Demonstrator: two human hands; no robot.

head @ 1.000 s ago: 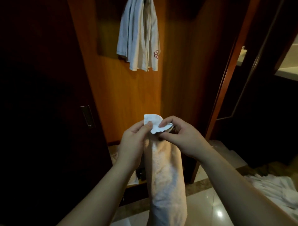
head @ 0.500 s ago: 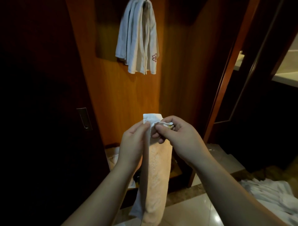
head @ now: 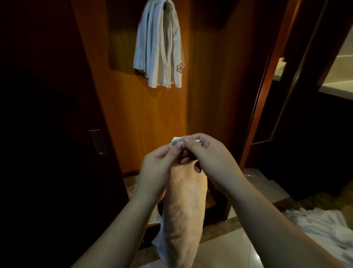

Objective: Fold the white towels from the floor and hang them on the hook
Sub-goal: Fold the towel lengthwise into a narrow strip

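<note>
Towels are in three places. Far above the hands, folded white towels (head: 158,47) hang flat against the orange wooden panel (head: 149,118), and their top reaches the upper edge of the view, where a small dark hook (head: 167,1) can just be seen. One of them carries a small pink flower mark (head: 179,68) near its lower right corner. To the right of the right forearm and lower, a loose pile of white towels (head: 322,227) lies crumpled on the shiny tiled floor (head: 225,248).

Between the two hands hangs the third one, a long folded towel (head: 183,206). It drops straight down between the forearms and nearly reaches the bottom of the view. In this light it looks warm beige, but the top corner at the fingertips is clearly white.

Both hands are raised together in front of the panel and they meet at the top end of this towel. The left hand (head: 155,172) pinches the upper corner between thumb and fingers, and its palm lies against the left edge of the cloth. The right hand (head: 208,158) is curled over the same corner from the right side, fingertips touching the white fold just beside the left thumb.

To the left of the left hand is a dark door with a recessed metal handle (head: 97,142).
</note>
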